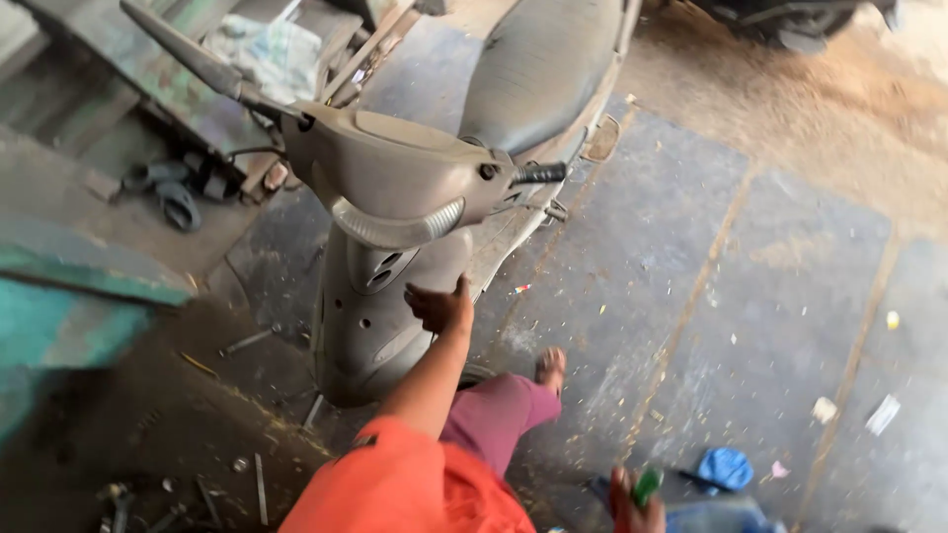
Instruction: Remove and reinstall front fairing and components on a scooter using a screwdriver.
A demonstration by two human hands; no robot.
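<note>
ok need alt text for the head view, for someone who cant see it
Seen from above, a person's left hand presses against the grey front panel of a dusty scooter parked on a stone-slab floor. Their right hand, at the bottom edge, holds a small green object. Loose tools lie on the dirt at lower left.

The left hand (439, 306) rests on the scooter's front panel (380, 316); handlebars (395, 178) lie beyond it, the right hand (632, 498) behind and right.

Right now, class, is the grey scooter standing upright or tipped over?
Upright. The scooter stands on the stone floor with handlebars level above its front panel, where the left hand presses.
</note>
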